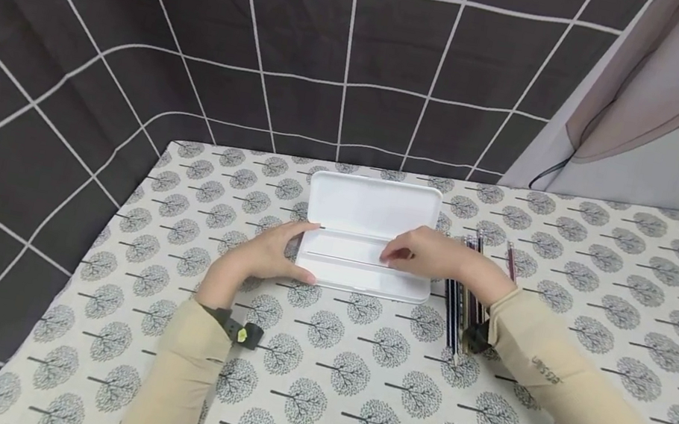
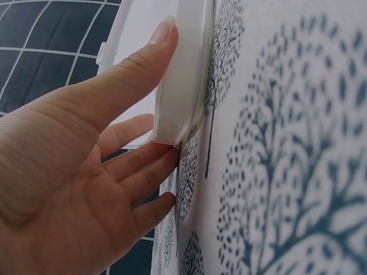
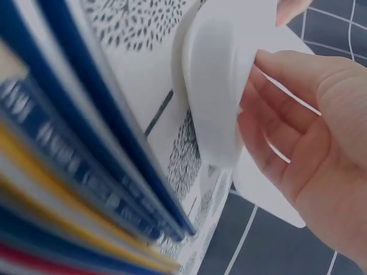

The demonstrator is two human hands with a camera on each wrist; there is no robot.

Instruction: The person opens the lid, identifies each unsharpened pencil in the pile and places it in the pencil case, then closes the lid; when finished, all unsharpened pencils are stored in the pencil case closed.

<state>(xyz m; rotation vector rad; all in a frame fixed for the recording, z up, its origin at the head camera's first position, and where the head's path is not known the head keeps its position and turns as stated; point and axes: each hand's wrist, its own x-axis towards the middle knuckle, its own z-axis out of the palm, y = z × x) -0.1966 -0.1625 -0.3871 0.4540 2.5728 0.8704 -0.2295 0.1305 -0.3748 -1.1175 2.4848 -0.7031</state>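
A white pencil box (image 1: 362,277) lies on the patterned cloth with its lid (image 1: 374,207) raised at the back. A thin divider (image 1: 345,259) runs lengthwise through its bottom half. My left hand (image 1: 264,250) holds the box's left end, thumb at the front corner and index finger near the hinge. In the left wrist view, other fingertips touch the end wall. My right hand (image 1: 424,252) reaches over the box's right end, with bent fingers down inside near the divider. Its fingertips are partly hidden behind the rim in the right wrist view, so whether they pinch anything is unclear.
Several pencils (image 1: 454,315) lie bunched right of the box, partly beneath my right forearm. One dark red pencil (image 1: 511,261) lies apart from the bunch. A dark curtain with white grid lines (image 1: 382,45) hangs behind the table.
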